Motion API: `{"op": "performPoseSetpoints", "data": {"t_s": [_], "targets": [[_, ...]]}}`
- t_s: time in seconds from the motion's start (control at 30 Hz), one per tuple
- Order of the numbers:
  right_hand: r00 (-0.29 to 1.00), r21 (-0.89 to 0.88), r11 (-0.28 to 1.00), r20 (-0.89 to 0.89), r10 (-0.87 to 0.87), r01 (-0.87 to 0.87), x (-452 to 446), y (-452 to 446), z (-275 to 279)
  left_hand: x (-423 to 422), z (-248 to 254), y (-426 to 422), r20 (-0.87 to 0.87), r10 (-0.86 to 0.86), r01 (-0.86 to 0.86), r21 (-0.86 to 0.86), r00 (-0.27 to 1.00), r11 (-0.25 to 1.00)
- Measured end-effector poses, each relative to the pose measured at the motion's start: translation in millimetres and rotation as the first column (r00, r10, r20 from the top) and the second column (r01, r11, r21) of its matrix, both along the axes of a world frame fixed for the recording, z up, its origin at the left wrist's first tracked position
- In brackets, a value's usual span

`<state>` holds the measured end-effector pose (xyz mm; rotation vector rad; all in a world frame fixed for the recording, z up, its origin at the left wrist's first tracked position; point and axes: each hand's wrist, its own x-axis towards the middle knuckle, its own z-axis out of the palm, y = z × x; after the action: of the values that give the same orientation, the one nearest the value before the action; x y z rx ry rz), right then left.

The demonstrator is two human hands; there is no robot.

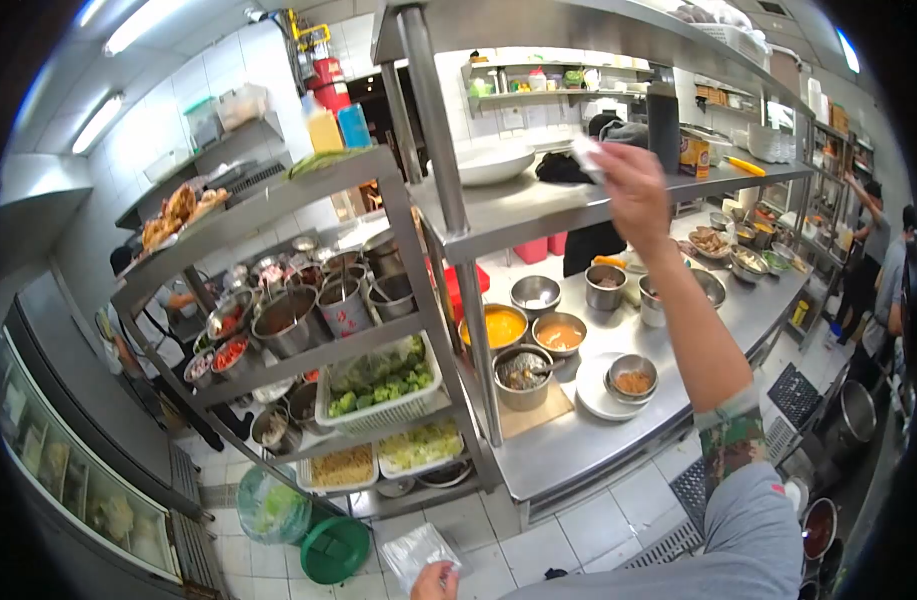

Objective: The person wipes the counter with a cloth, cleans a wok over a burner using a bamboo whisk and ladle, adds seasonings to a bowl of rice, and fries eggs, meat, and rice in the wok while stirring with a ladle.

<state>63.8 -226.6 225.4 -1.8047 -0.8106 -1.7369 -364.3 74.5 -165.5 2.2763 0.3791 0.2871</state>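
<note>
My right hand (633,190) is raised in front of the upper steel shelf (568,212), its fingers pinched on a small white piece (585,158) that is blurred; I cannot tell whether it is paper or plastic. Low at the bottom edge, my left hand (435,582) grips a flat clear plastic bag (416,553) above the tiled floor. Left of the raised hand, a wide white bowl (495,168) rests on the shelf. Below the right forearm, the steel counter (548,465) carries a bowl of orange sauce (498,325) and a small bowl of brown crumbs (633,382) on white plates.
A steel rack (403,190) on the left holds several pots, a basket of broccoli (378,385) and trays of noodles and cut vegetables. On the floor are a lined bin (270,505) and a green lid (336,550). Several people stand left, behind and right.
</note>
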Motion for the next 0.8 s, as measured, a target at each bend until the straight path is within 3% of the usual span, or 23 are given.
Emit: {"op": "performPoseSetpoints", "data": {"t_s": [0.07, 0.1, 0.13, 0.23, 0.37, 0.4, 0.47, 0.57, 0.6, 0.63, 0.67, 0.7, 0.73, 0.77, 0.8], "targets": [[0.997, -0.165, 0.985, -0.042, -0.061, 0.054, 54, 18, -13, -2, -8, -11, -0.055, 0.012, -0.014, -0.022, 0.998, 1.000], [0.861, -0.190, 0.970, -0.508, 0.032, -0.149, 73, 27, -19, -6, -12, -16, -0.099, 0.019, -0.022, -0.032, 0.995, 0.999], [0.795, -0.193, 0.964, -0.606, 0.029, -0.183, 64, 31, -10, -9, -15, -18, -0.143, 0.028, -0.035, -0.046, 0.989, 0.998], [0.730, -0.395, 0.872, -0.681, -0.067, -0.288, 60, 47, 13, -19, -28, -27, -0.178, 0.065, -0.083, -0.095, 0.982, 0.992], [0.726, -0.555, 0.750, -0.672, -0.150, -0.359, 84, 98, 25, -24, -70, -15, -0.330, -0.103, 0.098, -0.033, 0.938, 0.995], [0.764, -0.474, 0.742, -0.640, 0.080, -0.475, 79, 110, 23, -20, -75, -8, -0.353, -0.141, 0.140, -0.029, 0.925, 0.990], [0.717, -0.437, 0.742, -0.693, 0.083, -0.509, 51, 109, 19, -7, -85, 5, -0.386, -0.216, 0.221, -0.033, 0.897, 0.975], [0.671, -0.440, 0.667, -0.731, 0.123, -0.602, 16, 80, 37, -10, -97, 32, -0.343, -0.050, 0.034, -0.052, 0.938, 0.998], [0.529, -0.335, 0.659, -0.841, 0.112, -0.673, 3, 58, 44, -20, -104, 42, -0.272, 0.018, -0.020, -0.004, 0.962, 1.000], [0.584, -0.312, 0.664, -0.778, 0.232, -0.680, 17, 38, 39, -32, -137, 60, -0.270, 0.076, -0.085, -0.024, 0.960, 0.996], [0.452, -0.051, 0.687, -0.788, 0.419, -0.725, 36, 25, 36, -50, -169, 70, -0.272, 0.135, -0.158, -0.063, 0.953, 0.985], [0.603, 0.013, 0.797, -0.646, 0.467, -0.604, 54, 22, 37, -60, -163, 71, -0.323, 0.140, -0.158, -0.031, 0.936, 0.987], [0.805, -0.057, 0.894, -0.464, 0.370, -0.444, 92, 18, 38, -74, -155, 71, -0.386, 0.144, -0.152, 0.008, 0.911, 0.988], [0.826, -0.072, 0.918, -0.468, 0.315, -0.391, 123, 20, 38, -96, -172, 67, -0.466, 0.119, -0.154, -0.037, 0.877, 0.987], [0.844, -0.191, 0.956, -0.529, 0.092, -0.224, 105, 37, 39, -111, -188, 77, -0.536, 0.085, -0.145, -0.070, 0.840, 0.987]]}}
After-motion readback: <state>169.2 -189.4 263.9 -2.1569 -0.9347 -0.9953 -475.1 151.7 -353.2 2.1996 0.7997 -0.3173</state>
